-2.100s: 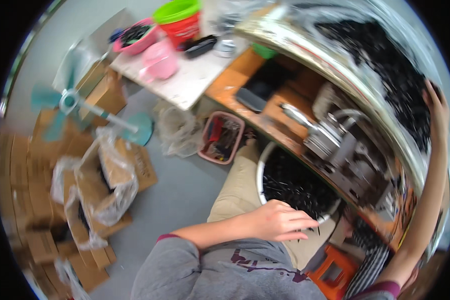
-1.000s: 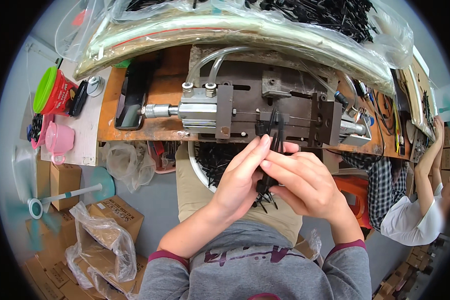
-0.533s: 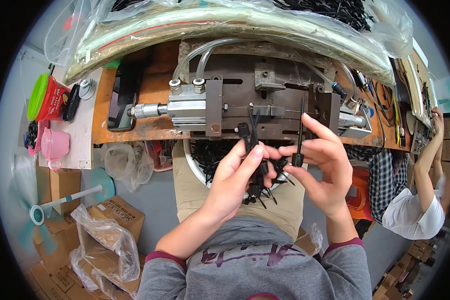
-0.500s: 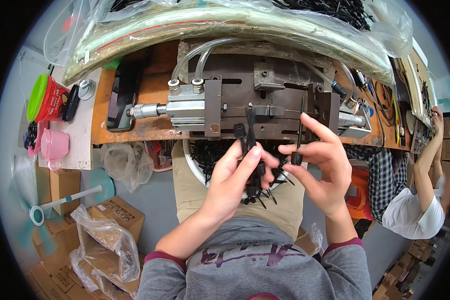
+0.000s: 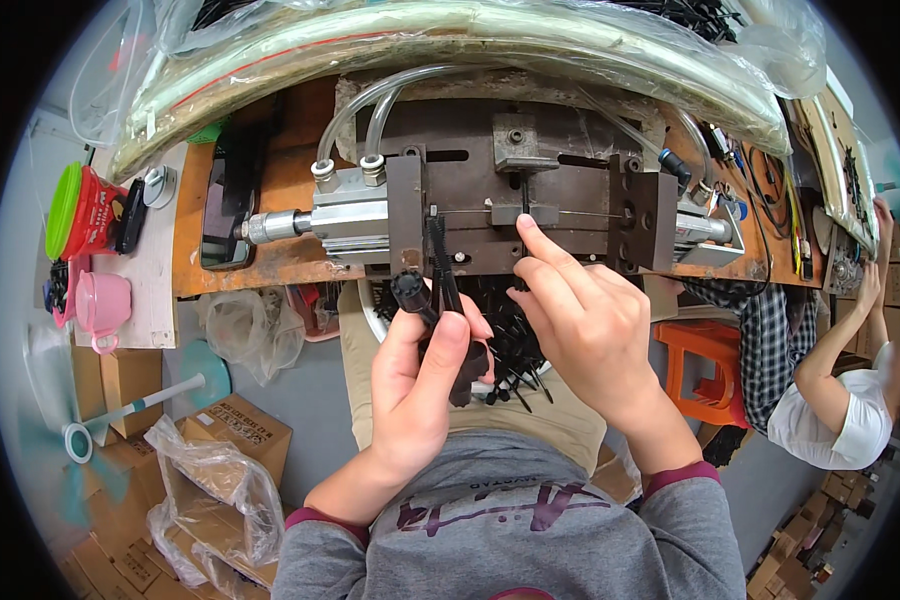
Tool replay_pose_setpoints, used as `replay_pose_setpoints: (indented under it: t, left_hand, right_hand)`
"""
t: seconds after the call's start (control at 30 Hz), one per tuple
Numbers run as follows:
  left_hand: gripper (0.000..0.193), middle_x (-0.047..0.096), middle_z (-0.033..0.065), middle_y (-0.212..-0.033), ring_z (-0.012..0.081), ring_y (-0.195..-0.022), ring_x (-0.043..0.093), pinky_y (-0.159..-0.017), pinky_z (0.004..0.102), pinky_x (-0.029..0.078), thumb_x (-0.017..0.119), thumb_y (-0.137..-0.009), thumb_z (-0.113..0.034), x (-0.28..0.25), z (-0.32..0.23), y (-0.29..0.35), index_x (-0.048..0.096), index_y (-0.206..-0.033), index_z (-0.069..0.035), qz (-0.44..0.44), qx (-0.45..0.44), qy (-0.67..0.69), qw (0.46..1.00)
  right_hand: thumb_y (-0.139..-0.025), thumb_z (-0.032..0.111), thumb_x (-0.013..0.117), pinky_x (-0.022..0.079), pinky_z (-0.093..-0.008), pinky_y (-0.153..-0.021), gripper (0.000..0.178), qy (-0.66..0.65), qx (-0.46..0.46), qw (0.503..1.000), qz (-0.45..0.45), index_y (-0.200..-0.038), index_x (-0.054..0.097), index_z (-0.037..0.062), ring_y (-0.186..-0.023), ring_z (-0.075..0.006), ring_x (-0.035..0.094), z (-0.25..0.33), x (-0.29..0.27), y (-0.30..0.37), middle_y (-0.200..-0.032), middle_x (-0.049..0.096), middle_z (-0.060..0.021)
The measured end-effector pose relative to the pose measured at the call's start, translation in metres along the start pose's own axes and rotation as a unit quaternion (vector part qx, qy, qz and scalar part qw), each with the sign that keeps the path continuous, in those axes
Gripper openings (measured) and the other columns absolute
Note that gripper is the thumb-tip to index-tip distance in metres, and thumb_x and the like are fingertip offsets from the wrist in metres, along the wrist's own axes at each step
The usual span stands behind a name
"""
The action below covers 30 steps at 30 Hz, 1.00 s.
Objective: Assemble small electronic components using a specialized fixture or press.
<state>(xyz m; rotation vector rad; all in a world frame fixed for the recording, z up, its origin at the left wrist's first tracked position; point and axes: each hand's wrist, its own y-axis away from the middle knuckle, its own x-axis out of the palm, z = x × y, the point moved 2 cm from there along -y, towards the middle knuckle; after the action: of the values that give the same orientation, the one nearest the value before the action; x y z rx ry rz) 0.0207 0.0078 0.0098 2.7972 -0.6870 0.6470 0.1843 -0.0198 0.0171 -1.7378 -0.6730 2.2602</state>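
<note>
Black capped wands [image 5: 410, 290], a small bunch: just left of the centre of the frame, in the grasp of the left hand [image 5: 410, 400], with stems toward the upper edge. Left fingers curled nearly closed around the bunch, thumb across the front.

Right of centre, the right hand [image 5: 595, 340]: index finger stretched toward the upper edge, with its tip at a slim dark rod [image 5: 526, 192] beside a grey metal block [image 5: 505, 213]; other fingers bent inward. Cannot tell the position of the hidden thumb, nor the firmness of any hold.

Across the upper middle, a brown metal fixture [image 5: 460, 150] on a wooden bench [image 5: 195, 262], with a silver cylinder [image 5: 350, 215] and clear hoses at its left end. Below the hands, in the middle, a heap of black pieces [image 5: 515, 345] in a white-rimmed container [image 5: 371, 312].

At upper left, a red and green bucket [image 5: 95, 210] above a pink cup [image 5: 103, 300]. At right, an orange stool [image 5: 698, 370] near a co-worker in a white shirt [image 5: 835, 425].
</note>
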Motion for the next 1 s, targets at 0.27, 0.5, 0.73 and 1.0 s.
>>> replay_pose_setpoints:
  t: [0.27, 0.5, 0.73, 1.0]
  left_hand:
    - [0.021, 0.055, 0.0036, -0.091, 0.0106, -0.070, 0.051, -0.060, 0.0261, 0.045, 0.050, -0.107, -0.024, -0.003, 0.005, -0.001, 0.055, -0.108, -0.004, -0.041, -0.040, -0.027, 0.998]
    - [0.022, 0.063, -0.0010, -0.101, 0.0025, -0.087, 0.056, -0.066, 0.0189, 0.048, 0.055, -0.106, -0.027, -0.007, 0.012, -0.002, 0.062, -0.112, -0.007, -0.017, -0.032, -0.010, 0.999]
    - [0.024, 0.059, 0.0022, -0.090, 0.0075, -0.073, 0.055, -0.064, 0.0240, 0.048, 0.050, -0.108, -0.026, -0.005, 0.024, -0.007, 0.058, -0.108, -0.003, -0.013, -0.058, 0.055, 0.997]
    - [0.030, 0.044, 0.0020, -0.074, 0.0124, -0.065, 0.047, -0.058, 0.0279, 0.044, 0.040, -0.110, -0.033, 0.002, 0.013, -0.004, 0.044, -0.095, -0.007, 0.017, -0.046, 0.046, 0.998]
  right_hand:
    - [-0.071, 0.009, 0.082, 0.048, -0.0269, -0.055, 0.023, 0.035, 0.029, 0.998, 0.039, -0.089, 0.068, 0.0073, -0.055, -0.0159, 0.059, 0.005, -0.007, -0.004, -0.122, 0.071, -0.0069]
    - [-0.066, 0.006, 0.084, 0.055, -0.0314, -0.058, 0.035, -0.325, 0.042, 0.945, -0.019, -0.098, 0.070, -0.0005, -0.071, -0.0222, 0.068, 0.014, -0.031, 0.001, -0.094, 0.068, -0.0108]
    - [-0.065, -0.004, 0.083, 0.057, -0.0346, -0.074, 0.032, -0.245, 0.023, 0.967, -0.069, -0.094, 0.070, -0.0026, -0.091, -0.0288, 0.068, 0.008, -0.033, 0.004, -0.103, 0.066, -0.0156]
    - [-0.071, 0.003, 0.080, 0.054, -0.0324, -0.066, 0.028, -0.061, 0.037, 0.997, 0.006, -0.095, 0.065, 0.0026, -0.077, -0.0245, 0.068, 0.000, -0.002, 0.005, -0.127, 0.067, -0.0135]
